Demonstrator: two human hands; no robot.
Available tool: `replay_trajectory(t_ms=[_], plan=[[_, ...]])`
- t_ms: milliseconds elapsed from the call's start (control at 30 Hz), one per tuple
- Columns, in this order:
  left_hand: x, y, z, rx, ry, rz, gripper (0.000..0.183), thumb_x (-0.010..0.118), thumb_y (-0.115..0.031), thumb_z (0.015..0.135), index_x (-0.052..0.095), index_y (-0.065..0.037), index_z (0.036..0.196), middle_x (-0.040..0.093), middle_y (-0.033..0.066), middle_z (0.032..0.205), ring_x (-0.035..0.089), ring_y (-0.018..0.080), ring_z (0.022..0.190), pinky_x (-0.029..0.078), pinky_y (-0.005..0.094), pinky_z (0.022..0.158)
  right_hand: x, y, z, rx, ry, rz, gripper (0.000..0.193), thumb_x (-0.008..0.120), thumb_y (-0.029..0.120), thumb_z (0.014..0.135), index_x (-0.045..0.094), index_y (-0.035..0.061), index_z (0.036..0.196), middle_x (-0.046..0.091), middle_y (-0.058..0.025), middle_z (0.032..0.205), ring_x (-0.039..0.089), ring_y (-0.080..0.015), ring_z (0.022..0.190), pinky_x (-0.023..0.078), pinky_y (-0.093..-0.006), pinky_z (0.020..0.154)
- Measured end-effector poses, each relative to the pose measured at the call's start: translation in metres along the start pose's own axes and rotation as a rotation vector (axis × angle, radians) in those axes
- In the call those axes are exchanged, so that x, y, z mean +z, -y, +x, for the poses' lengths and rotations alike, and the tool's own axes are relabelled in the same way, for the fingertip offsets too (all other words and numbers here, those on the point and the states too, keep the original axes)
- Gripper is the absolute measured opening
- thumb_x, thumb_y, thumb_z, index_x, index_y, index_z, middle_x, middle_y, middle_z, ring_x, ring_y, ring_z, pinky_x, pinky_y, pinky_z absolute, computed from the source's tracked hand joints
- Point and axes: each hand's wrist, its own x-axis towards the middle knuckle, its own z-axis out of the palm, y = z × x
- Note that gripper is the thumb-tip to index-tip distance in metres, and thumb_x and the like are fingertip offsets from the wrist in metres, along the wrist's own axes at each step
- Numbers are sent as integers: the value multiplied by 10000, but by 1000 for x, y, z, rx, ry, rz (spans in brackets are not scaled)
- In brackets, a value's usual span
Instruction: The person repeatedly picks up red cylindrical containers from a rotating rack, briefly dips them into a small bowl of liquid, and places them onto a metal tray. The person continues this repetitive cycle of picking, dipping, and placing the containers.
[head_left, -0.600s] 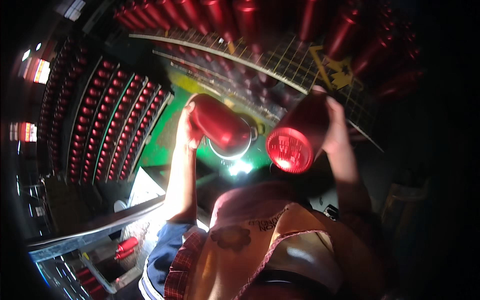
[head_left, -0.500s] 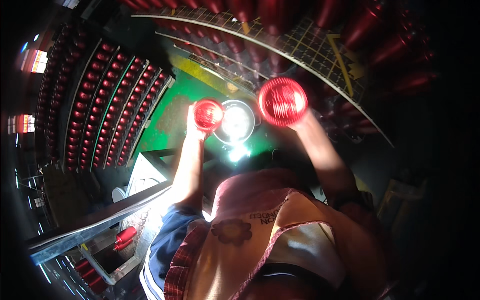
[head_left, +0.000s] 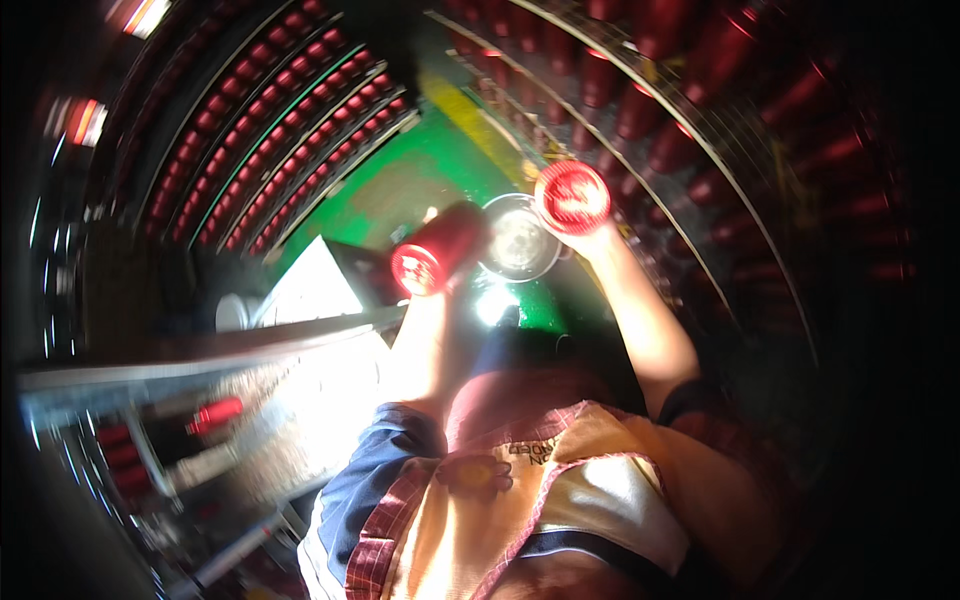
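Observation:
My left hand [head_left: 430, 300] is closed around a glossy red metal bottle [head_left: 450, 240], which lies tilted with one round, ridged end toward me. In my right hand [head_left: 592, 240], also closed, is a second red bottle [head_left: 573, 197]; mostly its bright round end shows. The fingers of both hands are largely hidden by the bottles, and motion blurs them. Below and between the two bottles, a pale round container [head_left: 520, 240] shines brightly above the green floor [head_left: 400, 170].
Tiered racks of red bottles [head_left: 250, 130] stand at the far left. On the right, shelves [head_left: 690, 240] hold several more. A metal rail [head_left: 200, 358] crosses at my left, with a red bottle [head_left: 215, 415] lying beyond it. A brightly lit white surface [head_left: 315, 285] stands beside my left arm.
The view has turned, so the racks and rail have shifted. The left bottle, earlier seen end-on, now shows its side. Both hands still hold their bottles.

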Motion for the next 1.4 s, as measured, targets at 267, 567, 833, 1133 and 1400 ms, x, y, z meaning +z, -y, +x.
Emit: replay_trajectory(t_ms=[267,567,833,1133,1400], plan=[[-24,5,-277,244,-457,767,429,676,-204,842,628,-24,1228,652,121,1173,618,252,1034,534,374,880,-27,-55,-157,425,-82,-382,399,477,447,967,614,137,1178,666,-89,1095,647,-262,987,545,-425,869],[-92,-220,-397,1458,-1398,1505,419,795,-297,672,751,-195,1075,572,162,1244,571,348,1060,471,409,978,99,-266,-153,140,334,-966,508,680,210,874,509,2,1305,585,-110,1220,581,-218,1097,469,-350,969],[-212,-339,-375,1399,-1474,1494,423,786,-126,677,747,-254,1078,490,77,1391,431,343,1238,427,400,1052,219,-553,-25,-713,935,-1854,379,764,146,736,695,156,1109,466,-171,1341,467,-362,1226,402,-445,1037],[-157,-261,-468,1724,-1202,1157,316,694,-42,820,723,-129,1123,570,118,1300,541,240,1173,461,336,976,214,-646,15,-402,811,-2200,569,741,148,767,630,296,1304,284,-284,1530,334,-404,1374,296,-432,1148],[3,-54,-344,1027,67,914,176,631,-6,892,694,-19,1055,637,54,1011,605,106,886,494,223,744,195,-302,-164,-149,566,-1734,318,678,0,830,703,43,1144,591,-108,1265,578,-208,1177,497,-307,932]])
